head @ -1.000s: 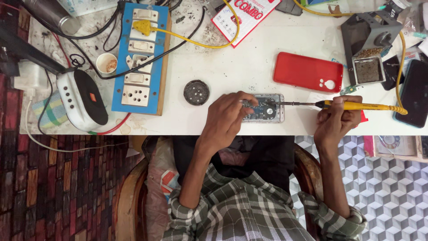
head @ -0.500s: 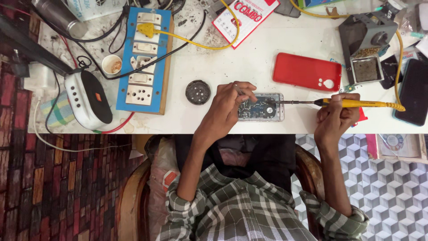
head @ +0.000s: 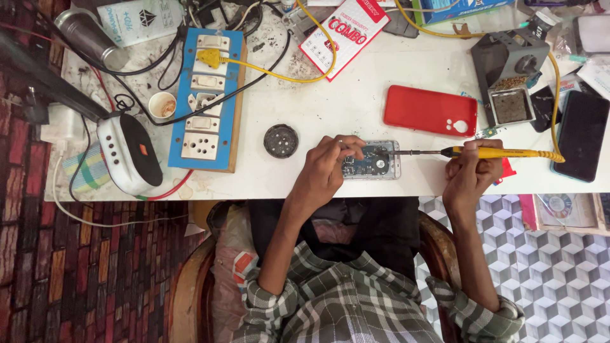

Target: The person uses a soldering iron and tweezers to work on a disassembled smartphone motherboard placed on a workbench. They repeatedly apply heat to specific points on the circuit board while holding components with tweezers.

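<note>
Pinched around the yellow-handled soldering iron [head: 502,153], the right hand [head: 471,174] is closed on the handle and holds it level, its dark metal tip reaching left onto the opened phone with its exposed circuit board [head: 373,161]. That phone lies flat near the front edge of the white worktable [head: 356,95], right before the person. Fingers of the left hand [head: 325,170] curl down onto its left end, seemingly pressing it still so the tip can work a spot; whether they also hold something small I cannot tell

Just left of the phone sits a round dark tin [head: 281,140], its contents too dim to name (perhaps paste or flux). Behind the phone lies a red phone back cover [head: 430,110], and beside that a grey metal soldering stand [head: 510,76] whose square tray holds a brownish cleaning pad. The iron's yellow cable loops up past it. A black phone [head: 581,134] rests at the far right

Further left, a blue switchboard with white sockets [head: 208,98] carries a yellow plug, and a small white cup [head: 162,105] holds a brownish residue
</note>
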